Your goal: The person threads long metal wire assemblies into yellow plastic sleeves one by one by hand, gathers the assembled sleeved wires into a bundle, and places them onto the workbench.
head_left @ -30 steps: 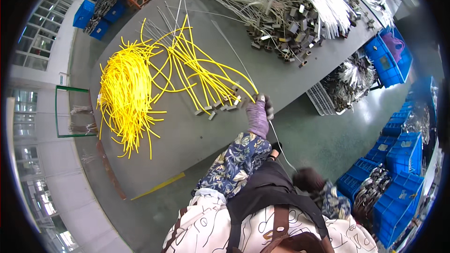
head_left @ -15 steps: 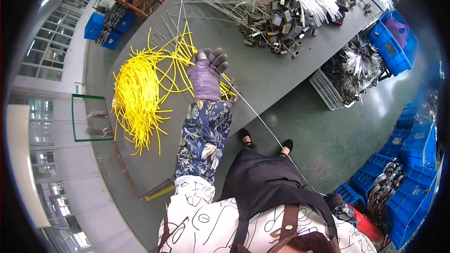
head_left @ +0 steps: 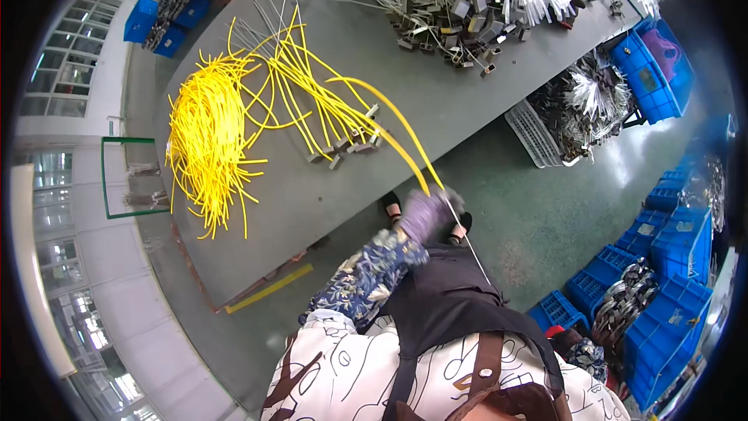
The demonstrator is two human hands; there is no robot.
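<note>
My left hand point(head_left: 431, 212), in a purple-grey glove and partly motion-blurred, is closed on yellow tubing point(head_left: 411, 126) beyond the table's front edge. Two yellow lengths arch from the table to its fingers. A thin pale wire point(head_left: 471, 248) runs from this hand down toward my right side, its far end hidden. My right hand point(head_left: 566, 338), in a dark glove, is low at the right; its fingers cannot be made out. On the table, more yellow-sleeved wires lie crossed, with small grey metal blocks point(head_left: 343, 148) at their near ends. A thick yellow bundle point(head_left: 210, 136) lies left of them.
The grey table point(head_left: 312, 206) curves around ahead of me. A heap of metal blocks point(head_left: 460, 27) with pale wires covers its far side. A grey crate point(head_left: 532, 136) stands under its right edge; blue crates point(head_left: 676, 320) line the right. A yellow strip point(head_left: 269, 288) shows below left.
My left hand has moved from above the table toward my body and right, drawing yellow tubing with it. The metal blocks it hid now show. The view has shifted slightly.
</note>
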